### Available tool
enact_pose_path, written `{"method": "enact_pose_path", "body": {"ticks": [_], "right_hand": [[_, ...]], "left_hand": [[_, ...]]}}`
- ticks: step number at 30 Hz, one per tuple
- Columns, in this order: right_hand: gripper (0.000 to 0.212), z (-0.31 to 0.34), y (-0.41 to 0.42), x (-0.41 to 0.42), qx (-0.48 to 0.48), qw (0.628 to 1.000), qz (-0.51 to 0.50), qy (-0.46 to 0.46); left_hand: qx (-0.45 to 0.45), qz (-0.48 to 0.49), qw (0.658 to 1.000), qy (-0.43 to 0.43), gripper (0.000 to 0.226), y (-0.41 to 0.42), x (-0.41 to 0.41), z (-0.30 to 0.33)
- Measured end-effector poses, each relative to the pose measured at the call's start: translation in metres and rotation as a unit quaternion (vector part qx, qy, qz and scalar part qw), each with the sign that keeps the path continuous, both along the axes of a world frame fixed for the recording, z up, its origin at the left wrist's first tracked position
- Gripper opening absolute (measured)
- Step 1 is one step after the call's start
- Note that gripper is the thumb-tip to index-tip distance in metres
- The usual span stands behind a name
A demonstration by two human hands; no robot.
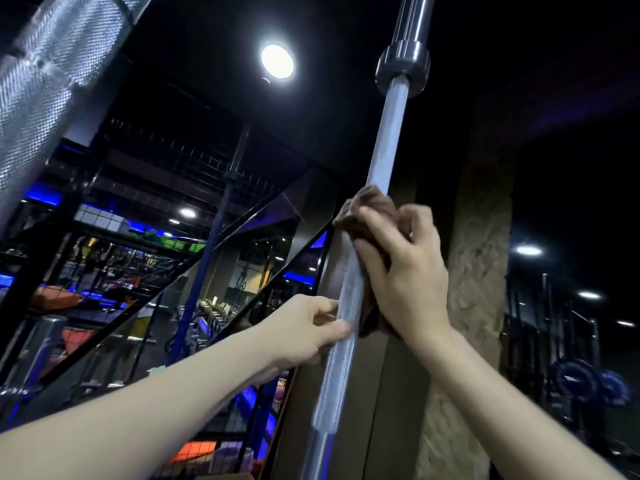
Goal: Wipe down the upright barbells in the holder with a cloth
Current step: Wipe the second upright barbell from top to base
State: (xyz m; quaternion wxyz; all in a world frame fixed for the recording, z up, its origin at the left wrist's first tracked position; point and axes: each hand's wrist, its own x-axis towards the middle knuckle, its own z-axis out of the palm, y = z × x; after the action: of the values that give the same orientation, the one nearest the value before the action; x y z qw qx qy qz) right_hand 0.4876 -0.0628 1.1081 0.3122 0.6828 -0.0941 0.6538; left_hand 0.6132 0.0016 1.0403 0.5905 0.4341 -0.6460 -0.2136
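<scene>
Gripping brown cloth [367,216] round barbell [379,147]: right hand [405,271]; left hand [304,327] pinches shaft.

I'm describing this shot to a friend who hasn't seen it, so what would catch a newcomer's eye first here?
First, the silver barbell rising up the middle to its collar near the top. The right hand presses a brown cloth around the knurled shaft, while the left hand holds the bar just below. A bright round ceiling light glows at top centre, left of the bar.
</scene>
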Motion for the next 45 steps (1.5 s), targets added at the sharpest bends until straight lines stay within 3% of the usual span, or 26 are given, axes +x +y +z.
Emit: {"method": "enact_pose_path", "body": {"ticks": [4,11,14,18,21,24,28,32,36,40,45], "right_hand": [[0.038,-0.036,0.009,-0.006,-0.004,0.998,-0.056,0.013],[0.012,0.057,0.025,0.023,-0.055,0.972,-0.227,-0.036],[0.011,0.061,0.024,0.024,-0.033,0.976,-0.213,-0.025],[0.028,0.005,0.024,0.013,-0.035,0.985,-0.166,-0.011],[0.027,-0.019,0.024,0.006,-0.022,0.988,-0.148,0.028],[0.021,0.015,0.028,0.008,-0.005,0.989,-0.146,0.019],[0.030,0.068,0.026,0.012,0.057,0.988,-0.141,-0.015],[0.025,0.037,0.023,0.014,0.015,0.988,-0.154,-0.023],[0.020,-0.009,0.021,0.007,-0.032,0.985,-0.163,0.041],[0.019,0.023,0.021,-0.002,-0.070,0.977,-0.195,0.048],[0.027,0.067,0.019,0.006,0.013,0.986,-0.166,-0.026]], "left_hand": [[-0.007,-0.005,1.000,0.030,0.012,0.003,-0.007,0.000],[-0.025,-0.007,0.999,0.047,0.011,0.003,-0.011,-0.004],[-0.017,-0.004,0.999,0.045,0.010,0.000,-0.008,-0.003],[-0.001,0.002,0.999,0.051,0.016,0.003,-0.005,-0.002],[-0.002,0.000,0.999,0.051,0.011,0.005,-0.007,-0.002],[-0.006,0.006,0.999,0.045,0.009,0.004,-0.009,-0.002],[-0.001,0.021,0.999,0.034,0.017,0.001,-0.008,-0.002],[0.006,0.017,0.999,0.049,0.020,-0.003,-0.005,-0.002],[0.005,0.020,0.998,0.054,0.028,0.000,-0.007,-0.002],[0.012,0.000,0.998,0.061,0.018,0.000,-0.009,-0.002],[0.000,-0.016,0.998,0.059,0.013,-0.004,-0.008,-0.004]]}}
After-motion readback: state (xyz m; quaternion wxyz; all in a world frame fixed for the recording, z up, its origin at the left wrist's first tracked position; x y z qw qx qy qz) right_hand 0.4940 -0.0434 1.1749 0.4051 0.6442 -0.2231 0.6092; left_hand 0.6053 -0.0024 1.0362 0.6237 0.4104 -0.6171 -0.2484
